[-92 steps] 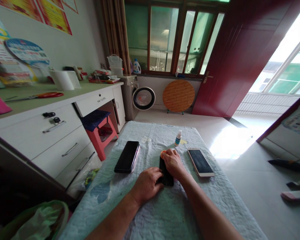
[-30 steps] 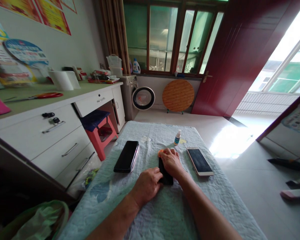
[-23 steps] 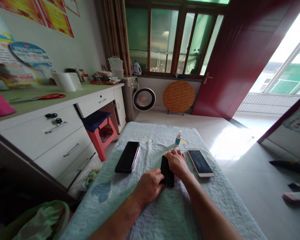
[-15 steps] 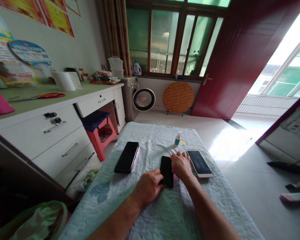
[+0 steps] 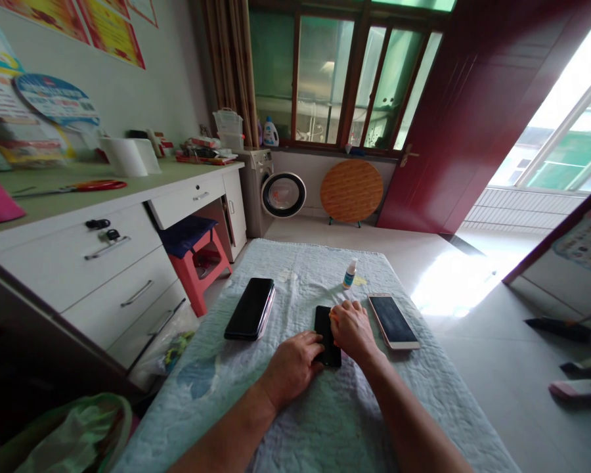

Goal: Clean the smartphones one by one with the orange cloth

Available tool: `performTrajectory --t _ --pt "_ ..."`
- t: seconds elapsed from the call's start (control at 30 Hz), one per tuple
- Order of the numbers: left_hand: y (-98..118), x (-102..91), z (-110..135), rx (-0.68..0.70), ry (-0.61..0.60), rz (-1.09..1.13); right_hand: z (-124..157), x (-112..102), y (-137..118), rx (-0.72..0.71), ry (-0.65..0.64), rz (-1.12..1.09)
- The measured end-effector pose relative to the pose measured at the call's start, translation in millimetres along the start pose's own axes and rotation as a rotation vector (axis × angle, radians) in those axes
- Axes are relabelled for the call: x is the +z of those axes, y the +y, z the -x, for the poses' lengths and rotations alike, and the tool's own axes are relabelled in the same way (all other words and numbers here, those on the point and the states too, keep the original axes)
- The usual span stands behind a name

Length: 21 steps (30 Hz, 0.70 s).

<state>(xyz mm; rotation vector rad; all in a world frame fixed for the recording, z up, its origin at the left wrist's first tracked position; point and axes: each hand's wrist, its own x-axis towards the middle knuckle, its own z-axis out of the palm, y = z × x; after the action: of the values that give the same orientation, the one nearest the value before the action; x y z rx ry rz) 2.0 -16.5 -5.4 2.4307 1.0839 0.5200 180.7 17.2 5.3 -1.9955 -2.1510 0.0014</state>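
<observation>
A black smartphone (image 5: 324, 318) lies face up on the quilted cloth, in the middle. My left hand (image 5: 295, 363) grips its lower left edge, thumb near the bottom and fingertips on the glass. Over the phone's upper right part is my right hand (image 5: 353, 328), its fingers bent around a small orange thing (image 5: 333, 316) that touches the screen. Most of that orange thing is hidden, so I cannot tell its kind. To the left rests a stack of phones (image 5: 251, 309) with a black one on top. A white-framed phone (image 5: 393, 320) lies right of my right hand.
Beyond the hands, a small spray bottle (image 5: 349, 274) stands upright on the pale quilted cloth (image 5: 300, 263). A desk (image 5: 187, 177) runs along the left, with a red stool (image 5: 197, 259) beside it. A bin (image 5: 79, 433) is at lower left.
My right hand has shifted slightly left, bringing the orange thing from the phone's right edge onto its screen. My left hand keeps its place on the phone.
</observation>
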Motion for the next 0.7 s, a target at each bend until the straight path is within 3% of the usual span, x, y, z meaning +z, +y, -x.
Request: performTrajectory --t 0.27,0.7 --pt "-2 0.8 -1 0.020 0.000 -0.016 -10 16 -2 -0.051 0.023 -0.094" --pt "5 -5.9 -1 0.034 0.000 0.024 -13 14 -13 -0.208 -0.024 -0.205"
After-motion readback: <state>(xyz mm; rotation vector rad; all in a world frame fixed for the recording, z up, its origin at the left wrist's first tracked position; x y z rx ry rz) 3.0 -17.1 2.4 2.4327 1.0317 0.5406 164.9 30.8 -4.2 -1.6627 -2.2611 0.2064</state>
